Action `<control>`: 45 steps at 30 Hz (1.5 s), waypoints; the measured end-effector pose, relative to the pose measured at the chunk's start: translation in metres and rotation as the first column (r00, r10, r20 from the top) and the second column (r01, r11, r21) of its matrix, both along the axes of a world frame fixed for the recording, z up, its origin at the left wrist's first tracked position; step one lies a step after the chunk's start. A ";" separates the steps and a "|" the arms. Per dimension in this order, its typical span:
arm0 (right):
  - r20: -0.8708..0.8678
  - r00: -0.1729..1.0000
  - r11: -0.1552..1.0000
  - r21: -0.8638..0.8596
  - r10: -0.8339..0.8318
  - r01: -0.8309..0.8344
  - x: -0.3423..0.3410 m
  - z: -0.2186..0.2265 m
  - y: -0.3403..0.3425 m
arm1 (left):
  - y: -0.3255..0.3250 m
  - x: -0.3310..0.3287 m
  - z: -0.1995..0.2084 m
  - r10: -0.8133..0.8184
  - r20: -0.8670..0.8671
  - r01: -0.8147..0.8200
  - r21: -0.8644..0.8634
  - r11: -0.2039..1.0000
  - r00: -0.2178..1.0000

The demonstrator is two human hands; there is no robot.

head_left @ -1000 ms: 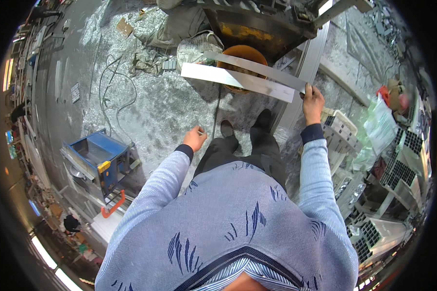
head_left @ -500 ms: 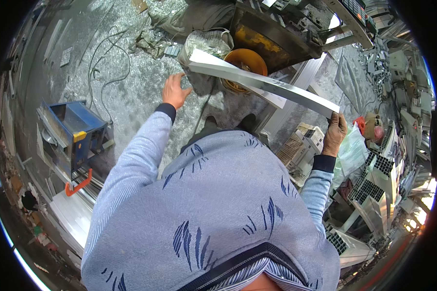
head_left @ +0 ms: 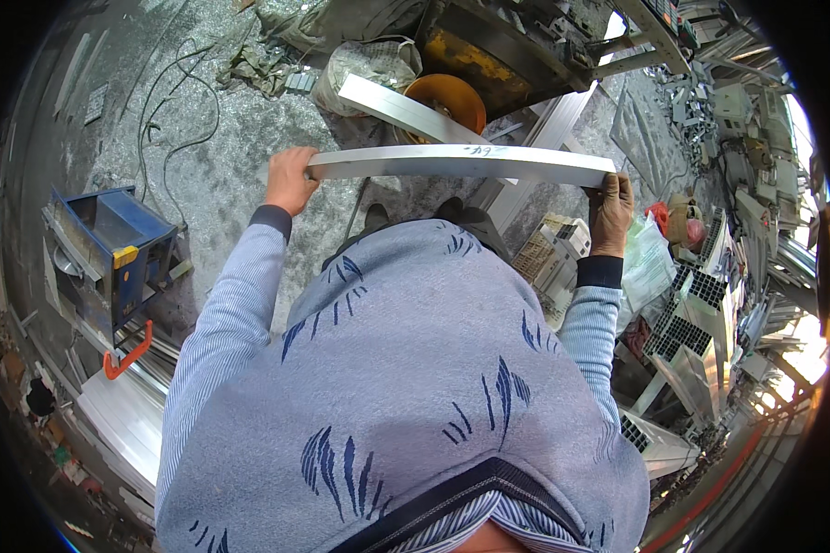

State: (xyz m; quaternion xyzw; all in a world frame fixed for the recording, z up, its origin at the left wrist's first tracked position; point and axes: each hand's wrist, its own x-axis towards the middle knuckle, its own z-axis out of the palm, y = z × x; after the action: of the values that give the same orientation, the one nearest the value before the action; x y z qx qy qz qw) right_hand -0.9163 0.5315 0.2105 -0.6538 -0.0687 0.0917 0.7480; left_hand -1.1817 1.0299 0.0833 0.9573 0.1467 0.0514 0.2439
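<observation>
Silver metal bar (head_left: 461, 164) held crosswise in front of torso, above floor (head_left: 240, 147); left end grasped by left hand (head_left: 291, 179), right end gripped by right hand (head_left: 610, 212). Second metal bar (head_left: 401, 107) partly covered by held bar in view. Orange bucket (head_left: 468, 96) partly hidden behind second bar. Blue-framed machine (head_left: 124, 226) situated at far left.

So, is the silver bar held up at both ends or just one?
Both ends: the left hand grips one end of the silver bar, the right hand the other.
</observation>
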 end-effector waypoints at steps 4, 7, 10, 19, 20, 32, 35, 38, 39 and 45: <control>-0.008 1.000 0.964 -0.267 -0.004 0.002 0.011 -0.008 0.018 | 0.018 0.000 0.029 0.056 0.077 -0.069 0.173 0.983 0.995; 0.225 0.935 0.565 -0.825 0.273 0.033 0.021 -0.006 0.044 | 0.038 0.013 0.075 0.057 0.124 -0.103 0.402 0.910 0.991; 0.243 0.751 0.479 -0.871 0.614 -0.110 0.028 -0.006 0.098 | 0.050 0.039 0.135 0.008 0.125 -0.075 0.537 0.841 0.992; -0.008 0.720 0.673 -0.350 0.694 -0.652 0.003 -0.048 0.246 | -0.020 0.158 0.254 -0.329 0.274 -0.075 0.858 0.508 0.904; -0.046 0.771 0.745 -0.223 0.636 -0.628 0.003 -0.053 0.245 | -0.035 0.164 0.250 -0.374 0.349 -0.124 0.851 0.509 0.859; -0.700 0.525 0.875 0.388 0.484 -0.288 -0.011 -0.105 0.199 | -0.138 -0.015 0.012 0.138 -0.415 -0.251 -0.230 0.940 0.899; -0.739 0.535 0.911 0.365 0.409 -0.192 -0.005 -0.125 0.191 | -0.148 -0.073 -0.008 0.228 -0.519 -0.405 -0.258 0.877 0.824; -0.746 0.617 0.968 0.215 0.248 -0.130 0.018 -0.146 0.183 | -0.161 -0.106 -0.011 0.244 -0.597 -0.474 -0.264 0.840 0.765; -0.720 0.636 0.960 0.232 0.277 -0.157 0.026 -0.150 0.180 | -0.163 -0.111 -0.011 0.257 -0.623 -0.512 -0.271 0.815 0.739; -0.629 0.745 0.975 0.164 0.222 -0.153 0.081 -0.150 0.183 | -0.181 -0.088 -0.009 0.217 -0.525 -0.473 -0.423 0.773 0.823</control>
State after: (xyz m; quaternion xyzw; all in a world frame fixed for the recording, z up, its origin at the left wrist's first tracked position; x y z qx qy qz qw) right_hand -0.8358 0.7150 0.0603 -0.5334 0.1217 0.3811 0.7452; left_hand -1.2700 0.8489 0.0739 0.7902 0.3850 -0.1678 0.4463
